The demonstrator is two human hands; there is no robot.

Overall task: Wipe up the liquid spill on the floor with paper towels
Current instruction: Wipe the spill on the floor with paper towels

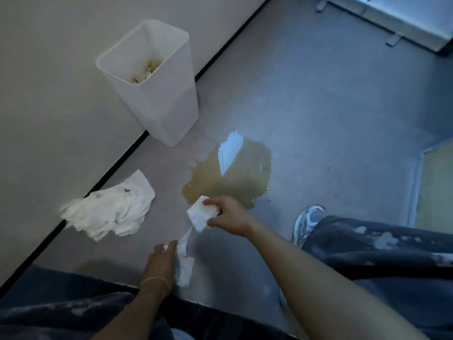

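1. The yellowish-brown liquid spill (230, 175) lies on the grey floor (331, 114), its long axis running from the lower left up to the upper right, with a bright reflection across its upper middle.
2. The right hand (229, 217) sits at the spill's near edge, its fingers (210, 201) clenched on a folded white paper towel (199, 214) whose upper corner touches the spill's lower-left rim.
3. From that towel a twisted strip hangs down and away from the spill to a second crumpled towel piece (184, 268) resting on the floor.
4. The left hand (160, 260) is farther from the spill, on the near side, beside this lower piece; its fingertips (171, 244) touch the piece's top, but whether they are grasping it cannot be told.
5. A loose pile of white paper towels (110, 212) lies to the left of the spill, apart from it, close to the dark baseboard (117, 168) at the foot of the wall.
6. A white bin (157, 94) stands upright just beyond the spill's upper-left side, against the wall, with crumpled yellowish scraps visible inside.
7. A grey sneaker (307, 222) and a jeans-clad leg (382, 239) are to the right of the spill's lower edge, near it but not touching.
8. Bare floor is open beyond the spill's right and far sides, up to a metal-edged fixture (404, 23) at the far corner.
9. Between the spill and the towel pile the floor is bare.
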